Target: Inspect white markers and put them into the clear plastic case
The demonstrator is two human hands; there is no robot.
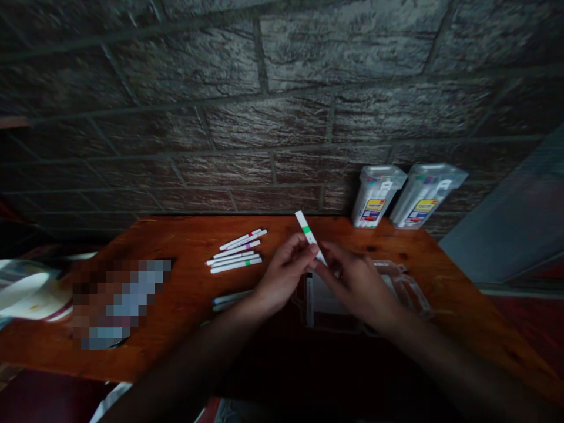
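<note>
A white marker with a green band (306, 229) is held tilted above the table, its upper end leaning left. My left hand (282, 276) pinches it near the middle, thumb in front. The fingers of my right hand (361, 282) close around its lower end, which they partly hide. Beneath my hands lies an open clear plastic case (416, 294), partly covered by my right hand and wrist. A white marker with a black end (309, 299) lies at the case's left side. Several white markers (235, 257) with coloured bands lie left of my left hand.
Two upright clear cases of markers, one (374, 197) beside another (425, 197), stand against the brick wall (286, 123). More markers (231, 298) lie by my left forearm. A white bowl-like item (30, 296) and a blurred-out object (132, 296) are on the wooden table's (185, 235) left.
</note>
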